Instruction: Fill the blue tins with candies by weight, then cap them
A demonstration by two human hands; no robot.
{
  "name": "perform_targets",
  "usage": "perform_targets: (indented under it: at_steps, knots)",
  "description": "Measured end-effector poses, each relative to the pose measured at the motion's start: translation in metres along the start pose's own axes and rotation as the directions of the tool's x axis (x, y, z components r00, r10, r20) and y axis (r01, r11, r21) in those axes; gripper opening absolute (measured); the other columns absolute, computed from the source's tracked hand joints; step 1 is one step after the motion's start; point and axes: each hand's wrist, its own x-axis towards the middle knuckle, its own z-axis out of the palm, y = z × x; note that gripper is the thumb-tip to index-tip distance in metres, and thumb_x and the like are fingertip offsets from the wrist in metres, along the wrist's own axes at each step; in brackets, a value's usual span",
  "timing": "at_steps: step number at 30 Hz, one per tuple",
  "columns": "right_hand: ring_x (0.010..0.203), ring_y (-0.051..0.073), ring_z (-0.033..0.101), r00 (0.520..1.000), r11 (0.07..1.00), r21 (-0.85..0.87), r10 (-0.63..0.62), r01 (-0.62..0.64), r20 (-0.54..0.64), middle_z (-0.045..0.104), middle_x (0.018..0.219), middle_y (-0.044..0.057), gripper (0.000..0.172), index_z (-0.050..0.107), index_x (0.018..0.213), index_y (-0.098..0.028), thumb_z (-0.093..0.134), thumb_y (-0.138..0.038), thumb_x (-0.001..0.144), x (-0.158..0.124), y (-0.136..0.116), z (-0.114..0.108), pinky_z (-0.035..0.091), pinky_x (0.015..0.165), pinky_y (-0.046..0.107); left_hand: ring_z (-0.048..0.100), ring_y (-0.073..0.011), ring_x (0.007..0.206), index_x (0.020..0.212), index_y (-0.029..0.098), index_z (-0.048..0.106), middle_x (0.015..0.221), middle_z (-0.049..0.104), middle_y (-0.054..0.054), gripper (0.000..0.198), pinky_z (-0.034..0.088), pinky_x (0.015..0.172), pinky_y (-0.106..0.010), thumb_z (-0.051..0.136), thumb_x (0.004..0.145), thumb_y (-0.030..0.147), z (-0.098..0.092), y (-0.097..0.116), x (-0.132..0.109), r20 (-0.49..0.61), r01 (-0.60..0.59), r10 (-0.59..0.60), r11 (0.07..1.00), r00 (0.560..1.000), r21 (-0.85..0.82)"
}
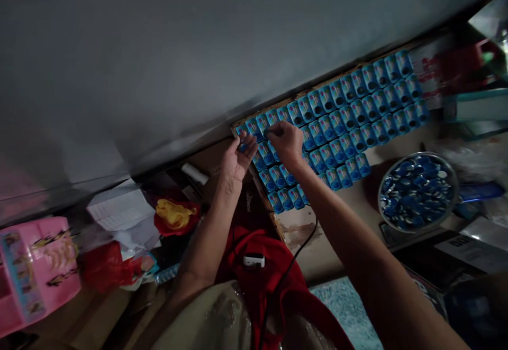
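Observation:
Rows of small blue cards (337, 122) lie side by side on a board, many with a dark round piece near the lower end. My right hand (286, 139) is over the upper left rows, its fingers pinched on a small dark round piece (267, 134). Just left of it my left hand (238, 158) is turned palm up at the board's left end, fingers spread, with a small dark item (242, 141) at the fingers. What that item is cannot be made out.
A metal bowl (418, 191) of blue and silver round pieces stands at the right. A pink plastic box (37, 273), white papers (119, 207) and a red bag with yellow cloth (177, 215) are at the left. A dark cable (305, 241) crosses near the board.

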Motion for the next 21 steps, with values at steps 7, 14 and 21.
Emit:
perform_targets:
  at_steps: [7, 14, 21]
  knots:
    - [0.12, 0.033, 0.079, 0.983, 0.926, -0.378, 0.083, -0.016, 0.161, 0.084, 0.128, 0.011, 0.013, 0.083, 0.109, -0.024, 0.074, -0.019, 0.1, 0.046, -0.016, -0.008, 0.06, 0.097, 0.041, 0.073, -0.0271, 0.147, 0.104, 0.014, 0.077, 0.108, 0.086, -0.014, 0.029, 0.055, 0.13, -0.043, 0.053, 0.119, 0.021, -0.004, 0.009, 0.003, 0.026, 0.017, -0.018, 0.999, 0.999, 0.047]
    - [0.116, 0.029, 0.078, 0.975, 0.895, -0.445, 0.119, -0.024, 0.188, 0.084, 0.128, 0.014, 0.032, 0.076, 0.134, -0.02, 0.079, -0.019, 0.102, 0.053, -0.03, -0.023, 0.056, 0.094, 0.037, 0.077, -0.0273, 0.141, 0.111, 0.014, 0.077, 0.112, 0.087, -0.013, 0.031, 0.055, 0.13, -0.045, 0.052, 0.121, 0.03, -0.002, 0.013, 0.017, 0.057, 0.04, -0.05, 0.986, 0.997, 0.162]
    - [0.118, 0.026, 0.072, 0.967, 0.941, -0.256, -0.177, 0.221, 0.185, 0.078, 0.134, 0.012, 0.027, 0.08, 0.134, -0.022, 0.061, -0.033, 0.118, -0.011, -0.036, -0.019, 0.052, 0.1, 0.036, 0.085, -0.0248, 0.106, 0.112, 0.014, 0.08, 0.094, 0.084, -0.012, 0.044, 0.065, 0.109, -0.039, 0.049, 0.123, 0.042, -0.011, 0.019, 0.012, 0.049, 0.088, -0.105, 0.961, 0.993, 0.262]
